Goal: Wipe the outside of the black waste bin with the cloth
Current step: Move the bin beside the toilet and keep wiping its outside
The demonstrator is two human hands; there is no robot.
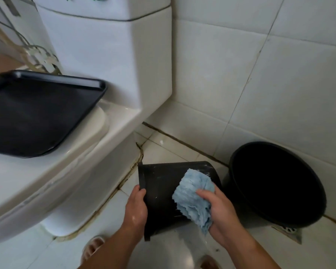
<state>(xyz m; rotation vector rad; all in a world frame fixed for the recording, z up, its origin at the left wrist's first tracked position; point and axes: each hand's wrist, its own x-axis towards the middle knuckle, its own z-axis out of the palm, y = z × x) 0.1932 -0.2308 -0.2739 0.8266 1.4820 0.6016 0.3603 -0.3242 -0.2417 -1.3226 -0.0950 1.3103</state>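
Observation:
A black waste bin [160, 188] is tipped on its side low in the frame, its rim pointing left and its base to the right. My left hand [136, 207] grips the bin at its rim. My right hand [218, 208] holds a crumpled light-blue cloth [193, 197] and presses it against the bin's outer wall, which shows pale streaks. The bin's underside is hidden.
A second black bin [277, 183] stands upright just right of the tipped one, against the tiled wall. A white toilet [97, 105] fills the left, with a black tray [35, 113] on its lid. A floor drain [288, 230] lies at the right. My slippered feet show below.

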